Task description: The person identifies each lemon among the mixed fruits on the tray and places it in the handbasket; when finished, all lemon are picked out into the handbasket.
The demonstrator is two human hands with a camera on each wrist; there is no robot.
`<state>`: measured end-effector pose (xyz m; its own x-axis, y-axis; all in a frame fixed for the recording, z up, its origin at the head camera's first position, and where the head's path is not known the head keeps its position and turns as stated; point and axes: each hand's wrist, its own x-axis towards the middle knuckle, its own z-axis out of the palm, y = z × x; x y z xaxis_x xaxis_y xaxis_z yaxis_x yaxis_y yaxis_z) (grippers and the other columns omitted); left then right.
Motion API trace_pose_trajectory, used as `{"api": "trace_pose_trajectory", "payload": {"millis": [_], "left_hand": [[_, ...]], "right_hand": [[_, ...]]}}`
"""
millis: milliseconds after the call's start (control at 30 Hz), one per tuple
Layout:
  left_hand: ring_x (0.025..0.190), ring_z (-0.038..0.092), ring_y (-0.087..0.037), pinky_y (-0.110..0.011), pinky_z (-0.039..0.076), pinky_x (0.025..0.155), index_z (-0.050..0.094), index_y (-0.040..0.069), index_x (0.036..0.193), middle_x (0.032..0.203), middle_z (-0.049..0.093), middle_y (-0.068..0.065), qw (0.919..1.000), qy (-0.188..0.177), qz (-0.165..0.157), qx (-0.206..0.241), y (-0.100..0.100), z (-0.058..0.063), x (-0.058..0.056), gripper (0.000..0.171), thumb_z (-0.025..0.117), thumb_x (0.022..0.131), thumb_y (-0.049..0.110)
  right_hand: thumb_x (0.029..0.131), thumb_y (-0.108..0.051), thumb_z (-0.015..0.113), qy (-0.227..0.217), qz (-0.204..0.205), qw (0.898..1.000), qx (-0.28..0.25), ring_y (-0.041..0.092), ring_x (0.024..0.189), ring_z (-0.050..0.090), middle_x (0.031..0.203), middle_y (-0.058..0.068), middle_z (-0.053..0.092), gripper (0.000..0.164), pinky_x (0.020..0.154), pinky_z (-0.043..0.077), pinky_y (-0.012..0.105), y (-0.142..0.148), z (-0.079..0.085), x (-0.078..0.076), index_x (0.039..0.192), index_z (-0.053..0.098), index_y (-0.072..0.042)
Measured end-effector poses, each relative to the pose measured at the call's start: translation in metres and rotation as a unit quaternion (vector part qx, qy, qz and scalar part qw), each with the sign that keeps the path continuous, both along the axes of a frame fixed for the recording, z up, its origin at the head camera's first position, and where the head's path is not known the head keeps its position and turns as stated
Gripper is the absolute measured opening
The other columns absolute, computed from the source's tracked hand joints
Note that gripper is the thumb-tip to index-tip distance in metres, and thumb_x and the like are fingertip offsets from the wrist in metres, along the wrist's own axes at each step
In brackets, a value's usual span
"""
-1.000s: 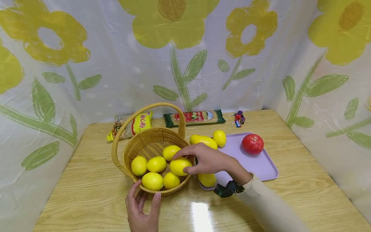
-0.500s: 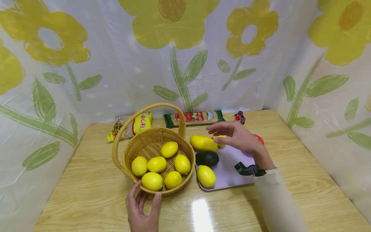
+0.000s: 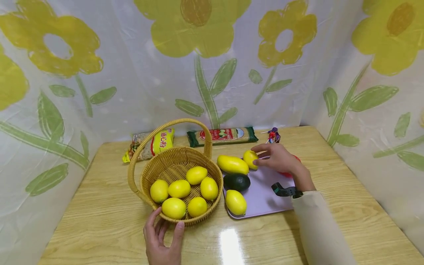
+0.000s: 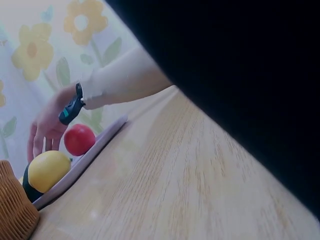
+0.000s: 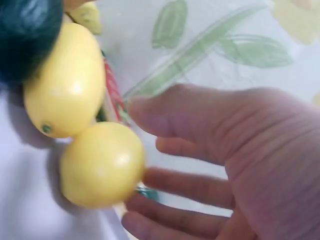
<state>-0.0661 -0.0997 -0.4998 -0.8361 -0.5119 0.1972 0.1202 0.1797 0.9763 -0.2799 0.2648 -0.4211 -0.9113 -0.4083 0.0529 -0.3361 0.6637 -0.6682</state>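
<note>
The wicker basket (image 3: 152, 162) with a tall handle holds several yellow lemons (image 3: 173, 208). My left hand (image 3: 162, 239) rests against its near rim, thumb and fingers spread on the side. On the purple tray (image 3: 265, 206) lie a long yellow fruit, mango-like (image 3: 233, 164), a dark green avocado-like fruit (image 3: 236, 182) and a lemon (image 3: 236, 202) at the near left. My right hand (image 3: 278, 158) reaches over the tray's back, fingers loosely bent around a lemon (image 5: 102, 165). In the right wrist view the thumb stands apart from it, with fingertips close by. The left wrist view leaves out my left hand.
A red round fruit (image 4: 79, 140) sits on the tray, partly hidden by my right hand in the head view. Along the back lie a pasta bag (image 3: 162, 140), a green-ended noodle packet (image 3: 222, 136) and lollipops (image 3: 273, 135). Flowered curtain walls surround the table.
My right hand has let go of a lemon in the basket and moved right to the lemon at the tray's back. That lemon settled among the others. My left hand has stayed put.
</note>
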Motion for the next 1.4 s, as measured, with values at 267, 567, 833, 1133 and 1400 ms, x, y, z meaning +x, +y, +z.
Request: {"api": "trace_pose_trajectory", "payload": {"millis": [267,567,833,1133,1400], "left_hand": [[0.129,0.054,-0.008,-0.002,0.047,0.107,0.050,0.011,0.158,0.146,0.041,0.006,1.0000,-0.004,0.001,-0.005,0.001,0.000,0.001,0.067,0.082,0.099,0.006],[0.128,0.054,-0.008,-0.002,0.047,0.106,0.051,0.010,0.157,0.145,0.042,0.007,1.0000,-0.004,0.003,-0.009,0.000,0.001,0.001,0.067,0.082,0.098,0.005],[0.130,0.054,-0.008,-0.002,0.047,0.106,0.051,0.012,0.158,0.147,0.041,0.004,1.0000,-0.008,-0.004,0.001,-0.001,0.003,0.001,0.067,0.082,0.099,0.007],[0.131,0.053,-0.010,-0.003,0.047,0.107,0.051,0.014,0.158,0.147,0.041,0.002,0.9999,-0.009,-0.007,0.011,-0.001,0.002,0.000,0.068,0.083,0.098,0.007],[0.130,0.054,-0.011,-0.003,0.048,0.108,0.052,0.013,0.158,0.146,0.042,0.002,0.9999,-0.003,-0.006,0.008,-0.002,0.001,0.000,0.068,0.084,0.098,0.007]], "right_hand": [[0.098,-0.015,0.083,0.020,-0.007,0.999,0.046,0.045,0.128,0.068,0.143,0.020,0.071,0.051,0.111,0.060,0.061,-0.009,-0.018,-0.007,0.145,0.068,0.000],[0.096,-0.015,0.085,0.031,-0.034,0.999,-0.024,0.040,0.120,0.074,0.136,0.016,0.074,0.047,0.105,0.065,0.057,-0.016,0.017,0.011,0.141,0.071,-0.008],[0.098,-0.016,0.082,-0.005,0.106,0.989,-0.099,0.025,0.121,0.071,0.140,0.004,0.073,0.045,0.105,0.065,0.046,-0.075,0.035,0.037,0.142,0.071,-0.011],[0.105,-0.023,0.078,-0.008,0.186,0.977,-0.104,0.031,0.125,0.073,0.148,0.014,0.069,0.049,0.107,0.065,0.043,-0.137,0.020,0.049,0.150,0.065,-0.009],[0.105,-0.019,0.077,-0.021,0.159,0.977,-0.140,0.035,0.129,0.072,0.145,0.013,0.071,0.042,0.110,0.063,0.040,-0.114,0.026,0.050,0.145,0.069,-0.010]]}}
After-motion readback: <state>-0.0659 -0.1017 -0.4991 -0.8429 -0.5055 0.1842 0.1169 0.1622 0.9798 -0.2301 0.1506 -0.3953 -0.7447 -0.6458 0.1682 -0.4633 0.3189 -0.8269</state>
